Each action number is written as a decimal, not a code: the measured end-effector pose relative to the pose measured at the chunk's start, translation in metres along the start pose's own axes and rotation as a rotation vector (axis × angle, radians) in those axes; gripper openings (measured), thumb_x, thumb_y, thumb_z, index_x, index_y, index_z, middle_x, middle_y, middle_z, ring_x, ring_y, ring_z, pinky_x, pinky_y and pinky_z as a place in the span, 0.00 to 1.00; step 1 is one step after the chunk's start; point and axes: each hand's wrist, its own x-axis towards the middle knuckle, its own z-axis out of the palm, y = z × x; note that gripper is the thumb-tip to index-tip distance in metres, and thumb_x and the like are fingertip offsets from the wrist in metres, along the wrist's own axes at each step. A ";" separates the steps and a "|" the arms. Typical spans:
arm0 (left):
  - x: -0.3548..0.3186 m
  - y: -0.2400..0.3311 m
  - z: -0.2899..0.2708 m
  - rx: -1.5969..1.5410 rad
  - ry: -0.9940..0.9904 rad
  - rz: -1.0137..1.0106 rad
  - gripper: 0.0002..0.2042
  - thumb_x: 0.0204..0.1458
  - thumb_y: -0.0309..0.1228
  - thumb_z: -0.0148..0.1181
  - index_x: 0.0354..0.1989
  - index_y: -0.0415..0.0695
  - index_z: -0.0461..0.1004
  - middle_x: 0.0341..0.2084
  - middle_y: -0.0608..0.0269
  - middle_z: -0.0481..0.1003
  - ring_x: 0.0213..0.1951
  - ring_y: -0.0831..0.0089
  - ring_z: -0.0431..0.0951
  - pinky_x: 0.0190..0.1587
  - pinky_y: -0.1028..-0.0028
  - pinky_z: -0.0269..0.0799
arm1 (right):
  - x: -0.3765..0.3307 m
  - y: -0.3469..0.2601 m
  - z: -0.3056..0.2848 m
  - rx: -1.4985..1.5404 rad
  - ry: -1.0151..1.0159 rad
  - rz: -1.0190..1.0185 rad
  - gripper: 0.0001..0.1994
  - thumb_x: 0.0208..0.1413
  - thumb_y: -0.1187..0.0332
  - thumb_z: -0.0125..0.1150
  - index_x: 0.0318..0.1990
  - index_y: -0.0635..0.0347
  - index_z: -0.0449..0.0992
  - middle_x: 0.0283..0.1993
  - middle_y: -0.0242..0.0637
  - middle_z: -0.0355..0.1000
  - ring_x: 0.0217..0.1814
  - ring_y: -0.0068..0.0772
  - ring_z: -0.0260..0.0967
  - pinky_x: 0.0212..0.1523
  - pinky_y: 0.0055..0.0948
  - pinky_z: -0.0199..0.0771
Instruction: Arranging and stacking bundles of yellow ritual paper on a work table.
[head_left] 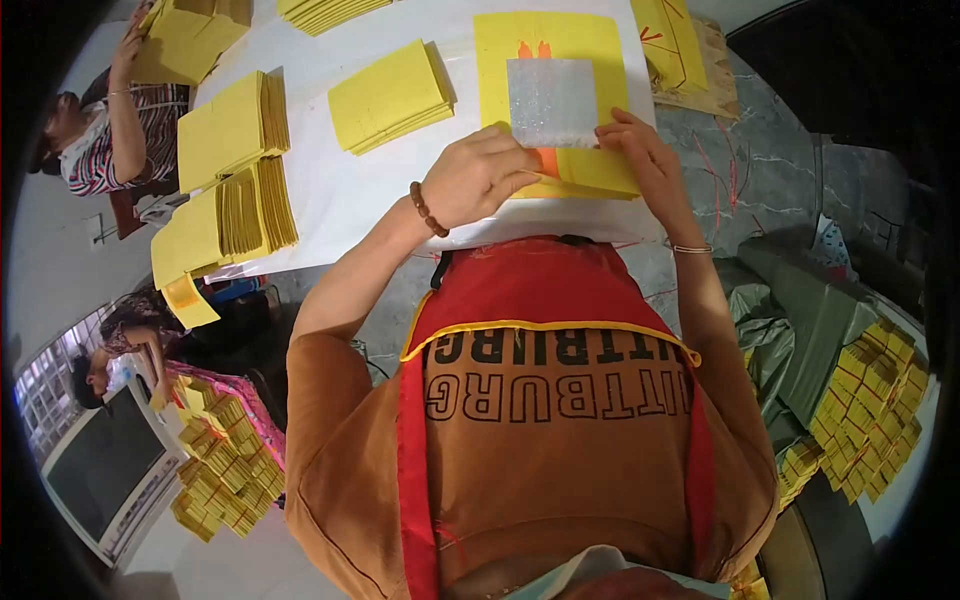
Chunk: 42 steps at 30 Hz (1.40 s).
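pinching the near edge of the yellow paper (612,70) in the left grip (480,180), with the silver square (552,95) just beyond, nearer to the right grip (652,165), of unclear closure.

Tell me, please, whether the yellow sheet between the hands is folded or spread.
Mostly spread: the yellow sheet shows its silver square uncovered; its near edge looks lifted at the left hand.

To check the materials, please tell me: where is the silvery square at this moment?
In the head view, the silvery square lies high up, right of centre, on yellow paper, with the left hand and right hand by its near corners.
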 end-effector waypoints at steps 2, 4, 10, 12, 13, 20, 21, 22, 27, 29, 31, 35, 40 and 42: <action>0.003 -0.003 -0.002 -0.122 0.005 -0.077 0.07 0.49 0.30 0.59 0.33 0.40 0.76 0.27 0.59 0.74 0.30 0.65 0.72 0.32 0.72 0.67 | 0.000 0.001 0.000 0.039 0.001 -0.005 0.17 0.63 0.62 0.41 0.38 0.63 0.76 0.44 0.38 0.73 0.62 0.40 0.58 0.60 0.32 0.55; 0.004 -0.007 -0.003 -0.244 -0.008 -0.212 0.06 0.50 0.28 0.57 0.32 0.38 0.76 0.22 0.58 0.73 0.26 0.67 0.72 0.30 0.73 0.68 | 0.000 0.003 -0.002 0.081 0.005 0.003 0.19 0.63 0.62 0.38 0.38 0.64 0.76 0.45 0.39 0.73 0.63 0.40 0.57 0.61 0.32 0.55; 0.009 -0.012 -0.010 -0.495 -0.106 -0.481 0.07 0.47 0.29 0.56 0.28 0.37 0.76 0.19 0.60 0.75 0.23 0.78 0.72 0.28 0.78 0.67 | 0.003 0.001 -0.002 0.105 0.015 0.045 0.23 0.65 0.60 0.34 0.39 0.66 0.76 0.45 0.41 0.72 0.62 0.40 0.58 0.61 0.33 0.54; 0.009 -0.016 -0.008 -0.570 -0.108 -0.502 0.07 0.47 0.29 0.56 0.28 0.37 0.76 0.19 0.62 0.75 0.23 0.80 0.71 0.28 0.78 0.67 | 0.004 0.001 -0.002 0.082 0.015 0.048 0.23 0.65 0.59 0.33 0.39 0.66 0.76 0.45 0.41 0.72 0.62 0.40 0.58 0.61 0.33 0.54; 0.009 -0.018 -0.008 -0.645 -0.109 -0.523 0.07 0.47 0.28 0.55 0.29 0.37 0.76 0.19 0.64 0.74 0.24 0.82 0.70 0.28 0.79 0.66 | 0.004 0.002 -0.002 0.109 0.017 0.058 0.23 0.64 0.60 0.32 0.39 0.66 0.76 0.45 0.41 0.73 0.62 0.40 0.58 0.61 0.33 0.53; 0.014 -0.023 -0.012 -0.731 -0.164 -0.584 0.07 0.47 0.27 0.55 0.28 0.37 0.76 0.18 0.69 0.72 0.23 0.85 0.67 0.27 0.81 0.64 | 0.003 0.003 -0.005 0.075 -0.011 0.018 0.30 0.65 0.53 0.21 0.43 0.65 0.74 0.47 0.44 0.72 0.63 0.40 0.56 0.63 0.35 0.50; 0.015 -0.025 -0.012 -0.725 -0.200 -0.586 0.07 0.48 0.27 0.54 0.29 0.36 0.76 0.20 0.70 0.72 0.24 0.85 0.67 0.28 0.82 0.64 | 0.003 0.006 -0.006 0.077 -0.011 0.019 0.30 0.65 0.53 0.21 0.43 0.65 0.74 0.47 0.44 0.72 0.63 0.40 0.56 0.63 0.35 0.50; 0.015 -0.027 -0.012 -0.720 -0.237 -0.588 0.07 0.49 0.26 0.54 0.30 0.36 0.76 0.22 0.71 0.73 0.26 0.86 0.68 0.29 0.83 0.63 | 0.002 0.008 -0.007 0.105 -0.008 0.019 0.24 0.62 0.57 0.29 0.44 0.63 0.74 0.48 0.42 0.71 0.63 0.40 0.57 0.63 0.34 0.51; 0.014 -0.030 -0.010 -0.750 -0.194 -0.601 0.07 0.48 0.27 0.55 0.29 0.36 0.76 0.19 0.71 0.71 0.24 0.86 0.66 0.27 0.82 0.62 | 0.000 0.005 -0.008 0.218 -0.082 -0.001 0.21 0.52 0.57 0.48 0.49 0.60 0.72 0.52 0.39 0.70 0.64 0.38 0.56 0.64 0.34 0.51; 0.014 -0.030 -0.010 -0.758 -0.161 -0.600 0.07 0.46 0.28 0.55 0.27 0.37 0.76 0.17 0.72 0.70 0.22 0.86 0.64 0.25 0.81 0.61 | 0.000 0.001 -0.006 0.010 -0.092 -0.023 0.27 0.42 0.57 0.60 0.52 0.60 0.70 0.53 0.37 0.69 0.65 0.36 0.54 0.64 0.35 0.50; 0.017 -0.029 -0.012 -0.745 -0.191 -0.624 0.07 0.47 0.28 0.55 0.27 0.37 0.76 0.17 0.72 0.70 0.22 0.86 0.64 0.25 0.81 0.61 | -0.001 0.002 -0.006 0.105 -0.095 -0.009 0.29 0.39 0.59 0.63 0.52 0.59 0.70 0.53 0.36 0.69 0.65 0.36 0.54 0.64 0.35 0.50; 0.015 -0.031 -0.014 -0.750 -0.222 -0.620 0.07 0.49 0.26 0.54 0.31 0.35 0.76 0.21 0.72 0.72 0.26 0.87 0.67 0.30 0.82 0.63 | 0.001 0.005 -0.010 0.268 -0.119 -0.039 0.25 0.39 0.66 0.66 0.50 0.59 0.71 0.52 0.34 0.70 0.63 0.37 0.58 0.62 0.35 0.54; 0.011 -0.024 -0.018 -0.560 -0.143 -0.313 0.10 0.47 0.32 0.60 0.36 0.41 0.76 0.30 0.64 0.74 0.33 0.76 0.70 0.35 0.76 0.66 | 0.005 0.014 -0.003 -0.115 0.003 -0.111 0.12 0.48 0.71 0.60 0.42 0.61 0.75 0.48 0.35 0.72 0.55 0.36 0.66 0.55 0.33 0.63; 0.006 -0.022 -0.020 -0.442 -0.039 -0.101 0.16 0.46 0.34 0.63 0.44 0.46 0.74 0.41 0.59 0.72 0.46 0.67 0.68 0.46 0.70 0.64 | 0.003 0.017 0.002 -0.081 0.072 -0.083 0.09 0.50 0.73 0.58 0.39 0.62 0.76 0.46 0.36 0.73 0.53 0.36 0.67 0.52 0.32 0.65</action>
